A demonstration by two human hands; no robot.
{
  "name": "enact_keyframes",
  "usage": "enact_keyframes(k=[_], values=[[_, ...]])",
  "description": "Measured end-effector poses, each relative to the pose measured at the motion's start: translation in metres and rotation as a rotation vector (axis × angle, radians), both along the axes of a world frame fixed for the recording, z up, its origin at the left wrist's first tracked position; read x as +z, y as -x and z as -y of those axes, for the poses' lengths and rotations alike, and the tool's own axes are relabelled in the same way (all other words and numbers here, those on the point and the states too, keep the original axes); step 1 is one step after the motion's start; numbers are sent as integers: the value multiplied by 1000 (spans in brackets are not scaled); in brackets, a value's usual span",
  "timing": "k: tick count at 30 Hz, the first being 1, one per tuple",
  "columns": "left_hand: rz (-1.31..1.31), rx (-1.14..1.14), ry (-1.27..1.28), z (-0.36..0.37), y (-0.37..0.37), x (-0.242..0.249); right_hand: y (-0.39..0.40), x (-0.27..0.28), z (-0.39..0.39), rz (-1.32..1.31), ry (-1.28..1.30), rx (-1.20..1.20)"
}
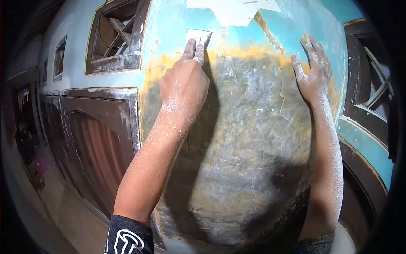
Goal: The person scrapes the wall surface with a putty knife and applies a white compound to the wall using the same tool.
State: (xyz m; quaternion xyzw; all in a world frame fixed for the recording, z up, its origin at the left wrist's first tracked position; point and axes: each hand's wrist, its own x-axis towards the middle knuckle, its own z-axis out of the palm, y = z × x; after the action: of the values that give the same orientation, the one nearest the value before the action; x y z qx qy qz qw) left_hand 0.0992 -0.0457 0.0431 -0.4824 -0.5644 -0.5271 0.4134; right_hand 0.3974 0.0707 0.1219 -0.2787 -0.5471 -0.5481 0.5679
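Far left is mostly dark, you can just make out a brown door [99,148] with a curtain behind the glass and a vent opening [116,36] above it, both in the wall. What's past the door on the left is too dim to tell.

Left hand [185,84] is closed around a scraper [198,36], two fingers pressed on the back of the blade, which sits flat against the wall [249,139] right where the yellow band meets the blue paint near the top. My guess: if the blade tips onto a corner it'll gouge the plaster instead of lifting paint, and that loose white patch [232,10] just above looks ready to drop flakes straight down at the face. The handle is hidden under the hand, so I can't say how it's shaped.

Right hand [314,70] is open, fingers spread flat on the wall near its right edge, holding nothing. It's dusty, so it could slide if leaned on hard.

Far right, a dark frame [366,84] is cut off by the lens edge.
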Motion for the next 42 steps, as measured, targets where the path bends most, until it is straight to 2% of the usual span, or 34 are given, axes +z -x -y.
enact_keyframes(k=[5,8,11,14,18,24,28,32,33,35,38,42], values=[[20,30,132,9,0,14,1,-1,-2,4,-14,-1],[-34,-33,-13,3,4,2,1,-2,-2,-4,-13,-28],[8,-19,70,6,1,-13,0,-2,2,1,9,0],[1,-6,41,8,0,-28,0,-1,0,4,-1,-4],[31,19,108,10,-4,-31,0,-1,-2,-3,-21,-34],[-16,-30,-28,-3,-1,-8,1,-1,0,-6,-3,-11],[26,-16,65,5,-7,15,2,-2,2,-3,-3,-11],[6,-17,31,3,-5,3,1,-3,1,5,-10,-12],[50,-53,131,5,-5,0,1,-2,2,-4,-11,-32],[20,-37,65,8,-8,-16,0,-2,2,10,-11,-8],[-54,2,120,5,-3,-33,1,-2,1,-1,-5,15],[-49,-19,102,4,-6,-23,0,-1,-2,5,-31,-17]])
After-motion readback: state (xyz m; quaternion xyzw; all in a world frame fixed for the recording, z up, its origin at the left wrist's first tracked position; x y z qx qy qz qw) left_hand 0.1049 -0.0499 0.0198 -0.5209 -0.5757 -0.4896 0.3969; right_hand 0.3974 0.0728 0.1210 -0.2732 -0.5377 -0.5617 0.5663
